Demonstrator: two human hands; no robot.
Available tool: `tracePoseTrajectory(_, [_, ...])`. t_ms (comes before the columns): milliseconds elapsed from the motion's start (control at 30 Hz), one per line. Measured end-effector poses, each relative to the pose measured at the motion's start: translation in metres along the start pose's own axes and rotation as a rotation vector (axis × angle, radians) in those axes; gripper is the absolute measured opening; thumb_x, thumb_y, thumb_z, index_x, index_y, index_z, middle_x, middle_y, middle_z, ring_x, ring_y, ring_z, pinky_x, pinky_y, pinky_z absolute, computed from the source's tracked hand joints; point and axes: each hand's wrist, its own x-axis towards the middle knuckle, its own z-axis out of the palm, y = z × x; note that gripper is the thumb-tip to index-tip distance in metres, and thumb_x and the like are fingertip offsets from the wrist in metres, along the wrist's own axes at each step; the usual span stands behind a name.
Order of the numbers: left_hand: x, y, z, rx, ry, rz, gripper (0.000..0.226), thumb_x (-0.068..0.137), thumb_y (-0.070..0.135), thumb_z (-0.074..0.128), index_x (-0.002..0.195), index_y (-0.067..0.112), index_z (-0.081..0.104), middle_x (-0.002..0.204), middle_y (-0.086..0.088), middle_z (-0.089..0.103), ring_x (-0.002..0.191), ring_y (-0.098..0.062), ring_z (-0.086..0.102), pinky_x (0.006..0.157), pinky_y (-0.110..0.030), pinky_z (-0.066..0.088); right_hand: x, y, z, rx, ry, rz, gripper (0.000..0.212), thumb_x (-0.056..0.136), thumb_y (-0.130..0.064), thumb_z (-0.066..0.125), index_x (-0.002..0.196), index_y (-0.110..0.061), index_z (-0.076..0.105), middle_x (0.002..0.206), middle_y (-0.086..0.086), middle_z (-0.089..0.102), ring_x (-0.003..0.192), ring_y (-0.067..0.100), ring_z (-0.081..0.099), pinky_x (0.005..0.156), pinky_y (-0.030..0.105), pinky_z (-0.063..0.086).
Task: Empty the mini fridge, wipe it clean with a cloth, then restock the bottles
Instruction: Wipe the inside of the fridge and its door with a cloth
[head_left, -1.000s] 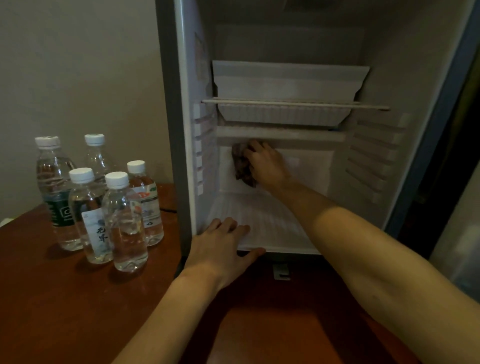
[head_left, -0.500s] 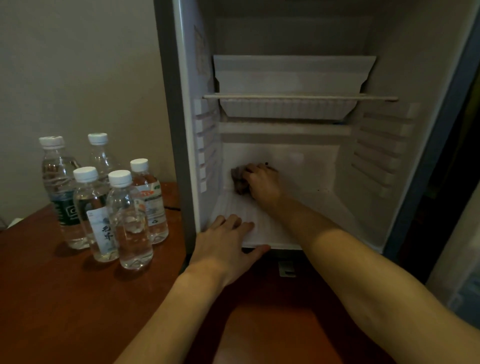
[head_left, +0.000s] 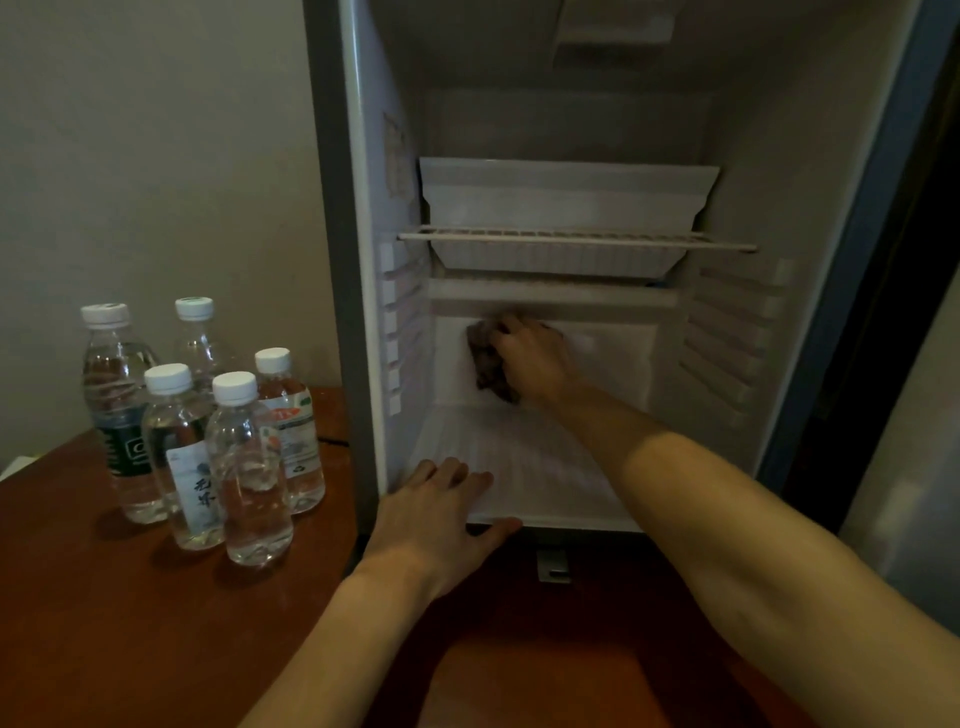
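While the mini fridge (head_left: 727, 156) stands open on the reddish-brown bench (head_left: 130, 623), the right hand (head_left: 530, 358) reaches deep into its lower compartment and presses a dark brown cloth (head_left: 485, 361) against the white back wall, just under the ledge below the shelf. Its grip is curled round the bunched cloth, which shows at the hand's left side and beneath the fingers; the thumb is hidden. The right forearm runs in from the lower right, crossing above the ribbed white floor of the compartment.

The left hand (head_left: 441, 514) lies flat at the front left corner of that floor, fingers straight and close together on the ribbed surface, thumb stretched out along the front lip. Its grip holds nothing.

Higher up, a wire shelf (head_left: 571, 239) spans the interior with a pale plastic tray (head_left: 561, 202) seated behind and around it. Nothing stands inside the fridge.

Five clear water bottles (head_left: 244, 467) with white caps stand upright in a tight cluster on the bench, left of the fridge's side wall and near a plain beige wall. The tallest, with a dark green label, is at the far left; the others carry paler labels.
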Motion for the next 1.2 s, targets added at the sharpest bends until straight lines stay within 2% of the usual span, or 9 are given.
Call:
tracePoseTrajectory(167, [0.000,0.001,0.001,-0.007,-0.012,-0.021,0.073,0.090,0.080,0.035,0.153,0.043,0.030,0.154,0.014,0.033,0.139,-0.014,0.031,0.111,-0.041,0.039,-0.003,0.019,-0.007,-0.012,0.087,-0.009,0.034,0.081,-0.004,0.063,0.115,-0.002,0.067,0.123,0.019,0.059,0.108,0.039,0.058,0.076,0.046,0.053])
tracePoseTrajectory(233, [0.000,0.000,0.002,-0.012,-0.010,-0.017,0.073,0.090,0.080,0.035,0.153,0.043,0.031,0.154,0.014,0.033,0.139,-0.014,0.031,0.111,-0.041,0.039,-0.006,0.020,-0.002,0.030,0.134,0.014,0.033,0.069,0.002,0.071,0.102,0.000,0.071,0.110,0.022,0.063,0.094,0.041,0.063,0.065,0.044,0.053])
tracePoseTrajectory(333, [0.001,-0.001,0.002,-0.005,0.002,-0.003,0.073,0.090,0.080,0.035,0.153,0.042,0.031,0.154,0.015,0.034,0.140,-0.014,0.030,0.110,-0.038,0.039,-0.017,0.022,0.011,0.122,0.209,0.069,0.035,0.053,0.005,0.078,0.087,-0.001,0.072,0.092,0.020,0.066,0.071,0.037,0.065,0.051,0.033,0.050])
tracePoseTrajectory(433, [0.001,-0.002,0.002,0.000,0.007,-0.005,0.073,0.090,0.081,0.034,0.153,0.043,0.031,0.154,0.016,0.033,0.140,-0.013,0.030,0.109,-0.038,0.038,-0.033,0.024,0.027,0.205,0.192,0.122,0.028,0.061,0.007,0.072,0.087,-0.001,0.069,0.093,0.019,0.064,0.071,0.037,0.063,0.053,0.033,0.049])
tracePoseTrajectory(567, [0.001,-0.003,0.004,0.001,0.022,-0.002,0.074,0.089,0.082,0.033,0.152,0.043,0.032,0.154,0.016,0.034,0.141,-0.013,0.030,0.109,-0.039,0.039,-0.036,0.027,0.032,0.272,0.174,0.181,0.021,0.074,0.006,0.060,0.092,-0.002,0.068,0.102,0.016,0.061,0.082,0.035,0.060,0.061,0.031,0.043])
tracePoseTrajectory(733, [0.000,-0.002,0.004,-0.002,0.027,-0.008,0.074,0.089,0.081,0.034,0.152,0.043,0.033,0.154,0.015,0.034,0.141,-0.013,0.030,0.111,-0.039,0.038,-0.045,0.032,0.038,0.298,0.135,0.213,0.019,0.077,0.002,0.062,0.096,0.000,0.068,0.103,0.019,0.061,0.089,0.038,0.060,0.071,0.036,0.047])
tracePoseTrajectory(867, [-0.001,-0.001,0.004,-0.003,0.027,-0.011,0.074,0.089,0.082,0.033,0.152,0.044,0.032,0.154,0.016,0.034,0.140,-0.013,0.030,0.112,-0.039,0.038,-0.062,0.035,0.048,0.294,0.127,0.182,0.015,0.078,0.001,0.064,0.092,0.000,0.068,0.098,0.021,0.061,0.087,0.038,0.060,0.072,0.038,0.049])
tracePoseTrajectory(1033, [-0.002,-0.003,0.005,0.000,0.044,-0.009,0.074,0.089,0.083,0.033,0.152,0.045,0.032,0.153,0.017,0.035,0.139,-0.011,0.031,0.109,-0.037,0.040,-0.062,0.034,0.054,0.254,0.109,0.173,0.021,0.069,0.003,0.071,0.090,0.000,0.069,0.092,0.022,0.060,0.079,0.040,0.061,0.061,0.038,0.050])
tracePoseTrajectory(1200, [-0.001,-0.002,0.004,0.009,0.040,-0.002,0.074,0.089,0.082,0.033,0.152,0.044,0.032,0.152,0.017,0.035,0.138,-0.012,0.032,0.108,-0.037,0.039,-0.058,0.033,0.046,0.223,0.058,0.174,0.029,0.079,-0.004,0.065,0.108,-0.002,0.067,0.109,0.022,0.058,0.094,0.041,0.058,0.075,0.040,0.049])
